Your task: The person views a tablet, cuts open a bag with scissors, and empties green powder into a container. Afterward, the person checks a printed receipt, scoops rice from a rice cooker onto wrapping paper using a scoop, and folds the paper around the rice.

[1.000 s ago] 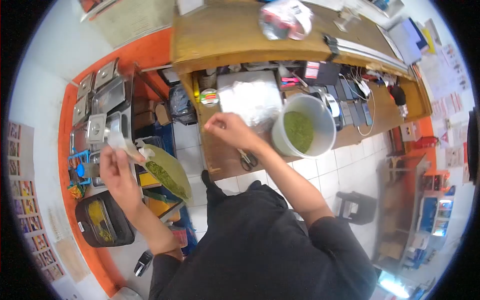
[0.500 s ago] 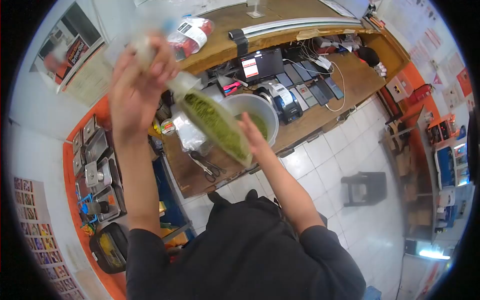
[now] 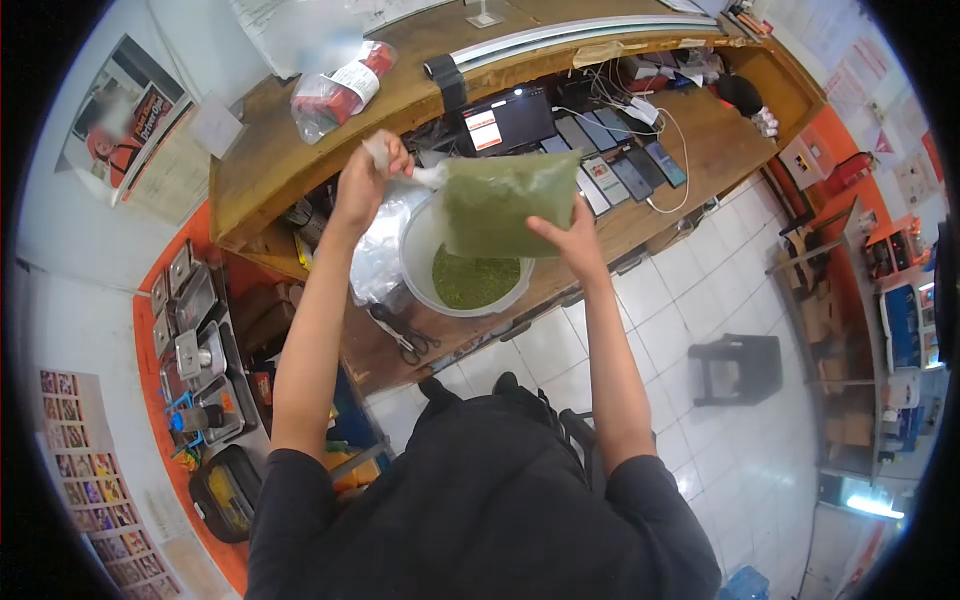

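Observation:
A clear plastic bag (image 3: 510, 205) filled with finely chopped green material hangs sideways over a round whitish tub (image 3: 412, 265). My left hand (image 3: 365, 185) is closed on the bag's gathered, twisted neck. At the other end, my right hand (image 3: 575, 245) grips the bag's lower right side, thumb across its front. Loose green chopped material (image 3: 475, 283) lies in the bottom of the tub, partly hidden behind the bag. Thin clear plastic bags (image 3: 380, 255) lie just left of the tub. Black-handled scissors (image 3: 405, 335) rest on the wooden desk (image 3: 375, 365) near its front edge.
A lit screen (image 3: 508, 122) and several phones (image 3: 605, 180) with white cables stand behind and right of the tub. On the raised counter (image 3: 400, 110) lies a plastic pack with red contents (image 3: 345, 90). Metal trays (image 3: 200, 290) line the left wall; a dark stool (image 3: 738, 368) stands right.
The bag has swung from a steep diagonal to nearly level, its broad side now showing. My left hand has come down and right; my right hand has moved up and right.

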### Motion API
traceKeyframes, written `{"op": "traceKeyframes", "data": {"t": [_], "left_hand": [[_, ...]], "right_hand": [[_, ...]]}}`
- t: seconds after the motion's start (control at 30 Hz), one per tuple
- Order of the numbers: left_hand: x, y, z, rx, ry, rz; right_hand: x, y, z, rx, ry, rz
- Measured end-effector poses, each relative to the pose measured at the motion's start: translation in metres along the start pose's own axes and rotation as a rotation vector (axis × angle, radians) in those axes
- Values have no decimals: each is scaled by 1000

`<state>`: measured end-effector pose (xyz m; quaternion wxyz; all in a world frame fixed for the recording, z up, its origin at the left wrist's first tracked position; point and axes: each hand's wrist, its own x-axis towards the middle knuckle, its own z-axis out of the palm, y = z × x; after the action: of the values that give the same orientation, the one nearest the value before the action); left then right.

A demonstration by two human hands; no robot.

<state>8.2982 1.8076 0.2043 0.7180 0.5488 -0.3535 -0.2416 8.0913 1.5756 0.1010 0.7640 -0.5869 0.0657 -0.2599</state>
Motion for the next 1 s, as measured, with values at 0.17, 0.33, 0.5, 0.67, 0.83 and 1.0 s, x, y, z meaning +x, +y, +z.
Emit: {"op": "traceKeyframes", "data": {"t": [0.17, 0.33, 0.5, 0.67, 0.83, 1.0], "left_hand": [[-30, -118, -40, -123, 178, -66], [-46, -147, -46, -85, 317, -21], [-46, -104, -11, 389, 182, -5], [-37, -84, 6, 506, 91, 124], [-37, -84, 14, 508, -40, 176], [-44, -84, 30, 486, -37, 92]], "right_hand": [[0, -15, 30, -683, -83, -104], [7, -12, 36, -714, -98, -89], [10, -14, 47, -702, -103, -188], [21, -24, 57, -759, -271, -212], [16, -22, 61, -800, -293, -231], [-5, -9, 64, -723, -290, -148]]}}
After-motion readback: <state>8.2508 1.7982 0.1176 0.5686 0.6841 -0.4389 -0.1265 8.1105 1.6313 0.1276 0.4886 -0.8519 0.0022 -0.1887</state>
